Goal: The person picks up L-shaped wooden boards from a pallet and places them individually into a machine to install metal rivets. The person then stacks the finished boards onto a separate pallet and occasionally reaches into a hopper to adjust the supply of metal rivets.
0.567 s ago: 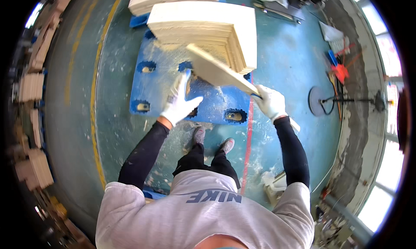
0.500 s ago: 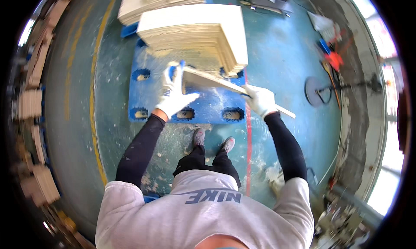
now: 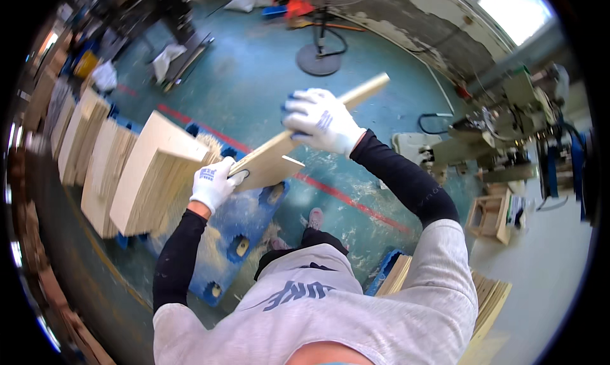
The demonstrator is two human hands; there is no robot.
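A pale plywood board [image 3: 270, 172] is held in the air, tilted, its long edge running from lower left to upper right. It looks L-shaped. My left hand [image 3: 215, 183], in a white glove, is closed on its near left end with the thumb over the face. My right hand [image 3: 325, 119], also gloved, grips the long edge farther along, with the board's far end sticking out beyond it. To the left of my left hand stands a stack of similar plywood boards [image 3: 166, 165] on a blue plastic pallet [image 3: 221, 263] dusted with sawdust.
More board stacks [image 3: 86, 133] stand at the far left. A round-based floor stand [image 3: 319, 61] is ahead. Machinery [image 3: 502, 133] and a small wooden box [image 3: 488, 214] are at right. Further boards [image 3: 490, 295] lie at lower right, beside my arm.
My body has turned to the right, away from the stack, which now lies to my left. The board came along, lifted up. My left hand, open before, has closed on it.
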